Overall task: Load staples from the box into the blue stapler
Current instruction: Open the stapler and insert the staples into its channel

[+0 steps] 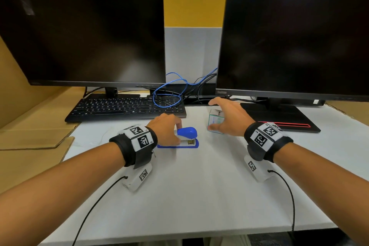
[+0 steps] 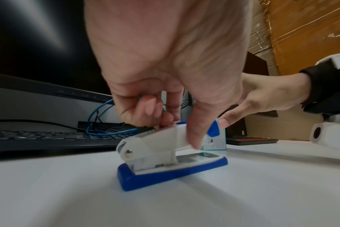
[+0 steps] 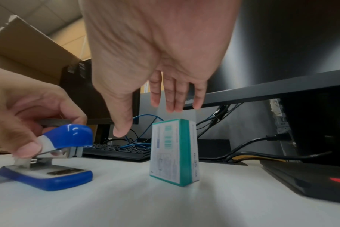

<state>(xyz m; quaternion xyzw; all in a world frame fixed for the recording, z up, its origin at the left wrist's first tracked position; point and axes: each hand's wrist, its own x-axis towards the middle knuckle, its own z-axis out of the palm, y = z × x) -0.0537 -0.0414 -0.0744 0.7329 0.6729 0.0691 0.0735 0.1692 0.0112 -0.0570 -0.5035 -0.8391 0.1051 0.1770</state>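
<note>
staples box (image 3: 174, 152) stands upright right of the stapler (image 1: 184, 137), directly under the spread, empty right hand (image 1: 229, 119), while the left hand (image 1: 165, 129) pinches the stapler.

Occlusions and illegible detail

Print on the staple box (image 3: 173, 152) is blurred past reading. The stapler (image 2: 165, 155) rear is covered by the left hand (image 1: 166, 129); the grey strip under its fingers is possibly staples.
</note>
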